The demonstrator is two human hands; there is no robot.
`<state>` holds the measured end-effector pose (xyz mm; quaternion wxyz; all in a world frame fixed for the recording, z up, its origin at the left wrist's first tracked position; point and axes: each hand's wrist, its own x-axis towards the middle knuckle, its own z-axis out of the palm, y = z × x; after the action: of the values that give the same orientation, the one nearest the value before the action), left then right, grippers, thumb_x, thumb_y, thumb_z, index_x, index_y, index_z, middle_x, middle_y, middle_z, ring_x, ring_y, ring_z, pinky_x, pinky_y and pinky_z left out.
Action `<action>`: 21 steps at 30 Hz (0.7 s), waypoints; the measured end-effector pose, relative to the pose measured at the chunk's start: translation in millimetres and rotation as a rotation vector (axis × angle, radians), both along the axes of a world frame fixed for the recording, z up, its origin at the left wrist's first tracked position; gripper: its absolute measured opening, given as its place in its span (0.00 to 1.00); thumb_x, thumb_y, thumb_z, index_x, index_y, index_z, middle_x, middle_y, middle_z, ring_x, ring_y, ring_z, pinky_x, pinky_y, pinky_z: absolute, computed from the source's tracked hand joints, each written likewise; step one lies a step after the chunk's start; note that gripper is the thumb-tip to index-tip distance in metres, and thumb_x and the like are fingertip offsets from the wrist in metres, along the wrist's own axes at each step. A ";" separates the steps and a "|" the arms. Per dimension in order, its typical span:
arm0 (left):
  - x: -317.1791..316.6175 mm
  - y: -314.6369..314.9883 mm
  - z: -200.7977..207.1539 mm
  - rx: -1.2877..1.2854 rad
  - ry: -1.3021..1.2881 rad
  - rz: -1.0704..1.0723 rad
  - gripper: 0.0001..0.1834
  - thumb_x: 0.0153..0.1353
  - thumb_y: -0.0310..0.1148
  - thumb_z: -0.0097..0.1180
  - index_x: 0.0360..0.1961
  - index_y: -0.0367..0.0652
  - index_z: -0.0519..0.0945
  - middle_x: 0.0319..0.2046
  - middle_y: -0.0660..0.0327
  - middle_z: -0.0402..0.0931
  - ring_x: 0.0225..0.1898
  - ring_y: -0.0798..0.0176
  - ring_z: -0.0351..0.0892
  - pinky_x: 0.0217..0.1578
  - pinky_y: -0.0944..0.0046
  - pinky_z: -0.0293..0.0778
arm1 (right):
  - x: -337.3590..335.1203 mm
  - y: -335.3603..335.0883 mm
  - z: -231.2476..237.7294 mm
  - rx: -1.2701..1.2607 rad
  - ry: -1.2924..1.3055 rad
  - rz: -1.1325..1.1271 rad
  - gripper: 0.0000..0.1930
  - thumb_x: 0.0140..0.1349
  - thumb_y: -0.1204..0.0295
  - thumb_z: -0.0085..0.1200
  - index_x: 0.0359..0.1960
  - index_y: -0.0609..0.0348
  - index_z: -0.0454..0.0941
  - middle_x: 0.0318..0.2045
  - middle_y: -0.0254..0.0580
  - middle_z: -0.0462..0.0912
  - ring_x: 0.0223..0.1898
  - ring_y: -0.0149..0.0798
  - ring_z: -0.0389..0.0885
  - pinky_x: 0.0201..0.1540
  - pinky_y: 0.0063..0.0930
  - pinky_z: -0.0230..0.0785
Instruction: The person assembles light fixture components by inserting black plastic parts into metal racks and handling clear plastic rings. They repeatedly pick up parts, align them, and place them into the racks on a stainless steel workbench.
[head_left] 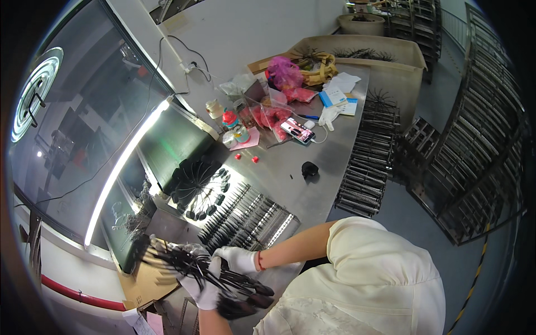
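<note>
A bundle of thin black stalks with wider dark ends [226,282] lies across my two white-gloved hands, low in the view. My left hand [202,291] is closed round the stalks from below. On the bundle's upper right side, my right hand [237,259] is closed against the stalks; its fingertips are partly hidden. The bundle's far left end is smeared by motion. Just beyond my hands stands a metal rack [245,218] with rows of small dark pieces. Behind it, a wheel-like ring of black stalks [201,187] fans out under bright light.
A lit tube lamp [127,170] slants along the left. On the metal table [279,167] lie a small black object [309,170], a phone [297,130], red bags [271,117] and jars [214,108]. More racks [365,162] stand right; cardboard [142,282] lies lower left.
</note>
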<state>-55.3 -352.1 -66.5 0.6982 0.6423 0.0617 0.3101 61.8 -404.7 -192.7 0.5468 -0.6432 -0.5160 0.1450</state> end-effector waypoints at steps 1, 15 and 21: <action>1.3 7.7 4.3 0.032 0.050 0.029 0.34 0.59 0.27 0.72 0.64 0.36 0.69 0.53 0.55 0.76 0.54 0.60 0.77 0.57 0.58 0.76 | 3.2 -6.9 -3.0 0.003 -0.221 -0.004 0.24 0.53 0.74 0.69 0.52 0.59 0.77 0.41 0.47 0.80 0.48 0.47 0.84 0.51 0.38 0.77; 20.4 -17.7 16.1 0.623 0.041 0.281 0.61 0.40 0.17 0.77 0.75 0.37 0.53 0.53 0.61 0.68 0.51 0.63 0.70 0.59 0.59 0.70 | -3.8 -17.0 8.3 0.144 1.390 0.783 0.12 0.72 0.68 0.50 0.52 0.58 0.78 0.42 0.37 0.84 0.43 0.35 0.82 0.48 0.36 0.76; 9.3 19.0 27.0 0.617 0.126 0.326 0.49 0.42 0.22 0.78 0.65 0.39 0.62 0.50 0.60 0.66 0.51 0.63 0.70 0.52 0.62 0.72 | 11.0 -47.3 -4.2 -0.318 0.784 0.602 0.22 0.65 0.78 0.63 0.60 0.57 0.74 0.45 0.37 0.80 0.43 0.31 0.82 0.45 0.31 0.82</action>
<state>-46.0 -333.1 -39.5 0.4074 0.8226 0.1098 0.3812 72.7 -451.9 -196.9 0.5288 -0.4388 -0.4060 0.6025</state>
